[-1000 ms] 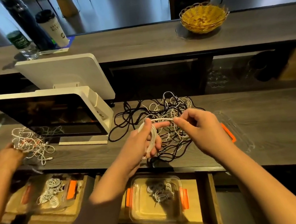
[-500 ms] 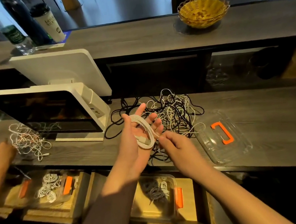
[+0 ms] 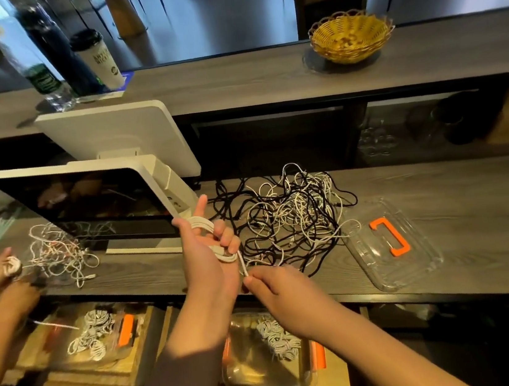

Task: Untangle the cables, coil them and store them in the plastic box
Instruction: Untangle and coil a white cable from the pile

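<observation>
Cables (image 3: 295, 216): a large black-and-white tangle lies on the counter (image 3: 442, 200), while the plastic box (image 3: 267, 350) in the open drawer below already holds several coiled bundles, so the task is judged partly done. The left hand (image 3: 204, 251), raised with palm up, carries white cable loops wound round its curled fingers. The right hand (image 3: 279, 290) pinches that cable's loose end just below.

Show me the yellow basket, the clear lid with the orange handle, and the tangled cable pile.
yellow basket (image 3: 354, 50), head view, front wall
clear lid (image 3: 418, 265), head view, bare plastic beside the handle
tangled cable pile (image 3: 294, 213), head view, middle of the heap
</observation>
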Tool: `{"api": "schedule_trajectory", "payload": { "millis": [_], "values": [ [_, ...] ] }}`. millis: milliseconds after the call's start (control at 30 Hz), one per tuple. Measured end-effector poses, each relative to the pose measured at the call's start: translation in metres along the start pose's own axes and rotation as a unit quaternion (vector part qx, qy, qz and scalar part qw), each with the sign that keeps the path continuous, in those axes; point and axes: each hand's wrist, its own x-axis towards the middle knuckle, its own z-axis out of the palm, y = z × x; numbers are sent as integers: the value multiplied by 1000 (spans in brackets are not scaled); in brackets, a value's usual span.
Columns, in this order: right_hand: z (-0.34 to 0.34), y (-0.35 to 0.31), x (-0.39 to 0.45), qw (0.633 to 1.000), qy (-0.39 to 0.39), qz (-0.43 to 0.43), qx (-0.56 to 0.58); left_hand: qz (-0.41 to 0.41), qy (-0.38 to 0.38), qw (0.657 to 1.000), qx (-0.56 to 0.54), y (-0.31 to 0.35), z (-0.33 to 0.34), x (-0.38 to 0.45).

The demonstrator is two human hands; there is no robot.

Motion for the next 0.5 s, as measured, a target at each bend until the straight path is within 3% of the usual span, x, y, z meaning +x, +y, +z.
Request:
{"api": "schedule_trajectory", "payload": {
  "millis": [133, 267, 500],
  "values": [
    [12, -9, 0, 1000, -7, -21, -16, 50, -10, 993, 103, 2, -9, 2],
    [16, -13, 4, 999, -22, -40, -1, 87, -36, 959, 269, 3, -23, 3],
    [14, -22, 10, 996, -7, -76, 38, 2, -94, 915, 392, 6, -33, 4]
  ]
}}
